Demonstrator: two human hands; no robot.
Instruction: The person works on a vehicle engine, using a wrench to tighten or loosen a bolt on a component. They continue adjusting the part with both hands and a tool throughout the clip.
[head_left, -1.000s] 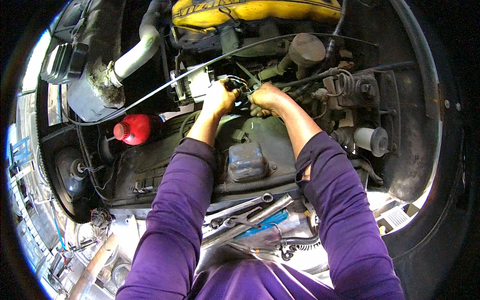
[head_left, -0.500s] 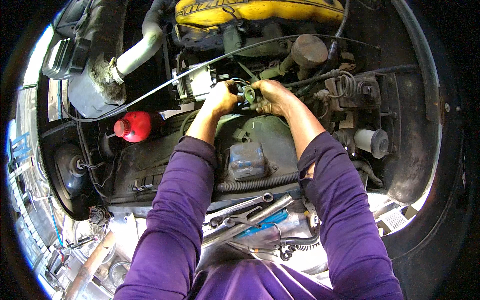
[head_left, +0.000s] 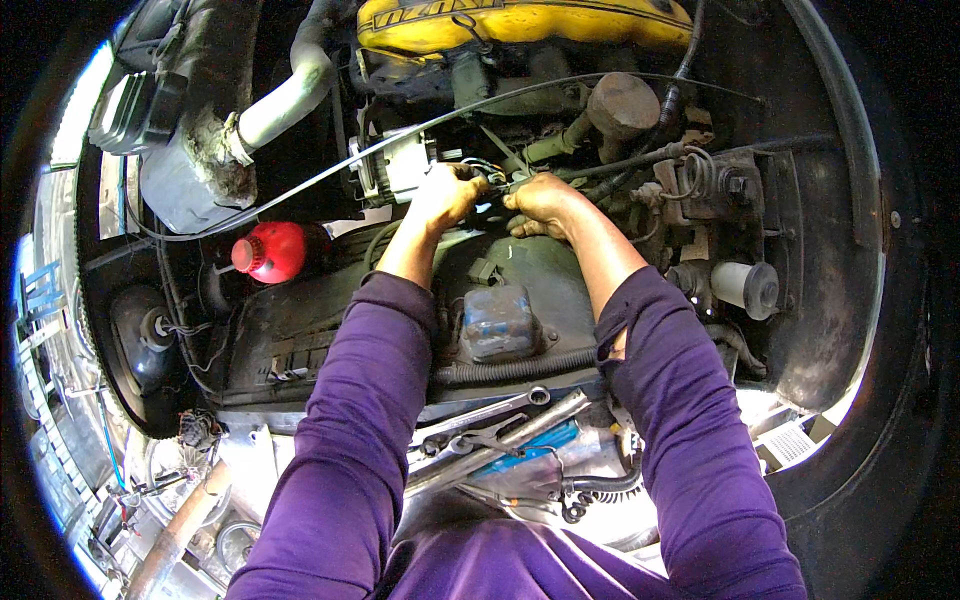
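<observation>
Both my hands meet in the engine bay, between the engine and the dark cover in front of it. My left hand [head_left: 446, 196] pinches at thin wires [head_left: 484, 164], which curve just beyond its fingertips. My right hand [head_left: 546, 204] is closed close beside it, its thumb and forefinger pressed together and the other fingers curled. What the right fingers grip is small, dark and mostly hidden. A silvery alternator-like unit [head_left: 405, 163] sits just left of my left hand. The engine's yellow cover [head_left: 530, 24] lies beyond.
A pale cable [head_left: 300, 190] crosses the bay in front of the engine. A red bottle [head_left: 272, 252] stands left of my left forearm. Below lie a blue-grey box [head_left: 498, 322], a ribbed hose [head_left: 520, 366] and a wrench [head_left: 480, 418]. A white filter-like cylinder [head_left: 742, 287] is at the right.
A pale green ring-shaped thing seen between my fingers has gone from sight. My right hand has turned slightly, its fingers curling more. The view has shifted a little.
</observation>
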